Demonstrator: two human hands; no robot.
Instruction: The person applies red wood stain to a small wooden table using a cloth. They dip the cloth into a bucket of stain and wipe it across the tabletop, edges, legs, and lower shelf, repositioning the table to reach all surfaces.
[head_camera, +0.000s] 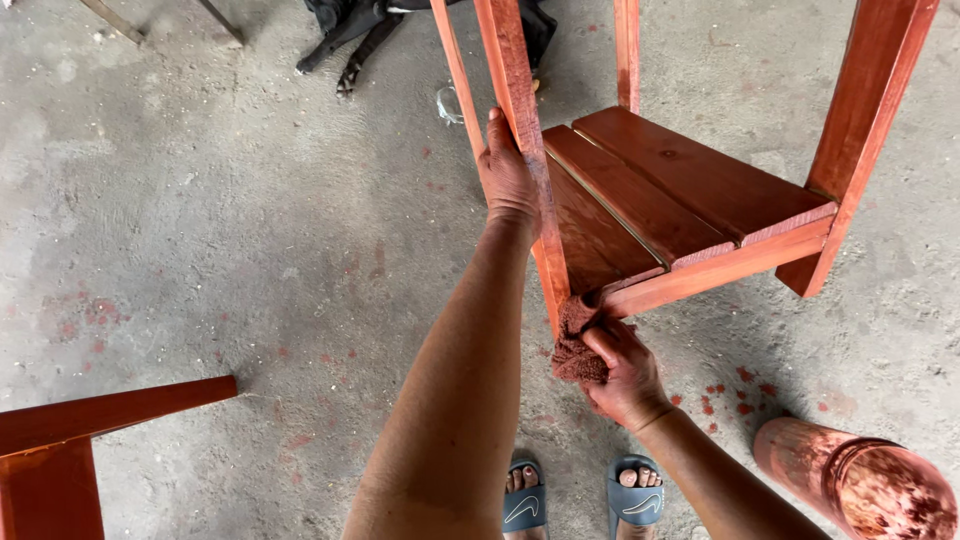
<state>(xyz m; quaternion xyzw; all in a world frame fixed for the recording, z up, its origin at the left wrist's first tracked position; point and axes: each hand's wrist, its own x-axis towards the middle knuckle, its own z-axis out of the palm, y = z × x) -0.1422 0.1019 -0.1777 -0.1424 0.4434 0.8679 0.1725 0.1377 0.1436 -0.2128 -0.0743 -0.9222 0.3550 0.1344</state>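
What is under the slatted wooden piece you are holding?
Under the red-stained wooden piece lies bare concrete floor with red stain spots. The left hand grips its leg; the right hand presses a stained rag at the corner. The slats hide the floor directly beneath them.

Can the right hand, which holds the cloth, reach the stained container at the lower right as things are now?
Probably yes. The right hand with the cloth is at the stool's corner, and the container stands near that arm with only bare floor between them.
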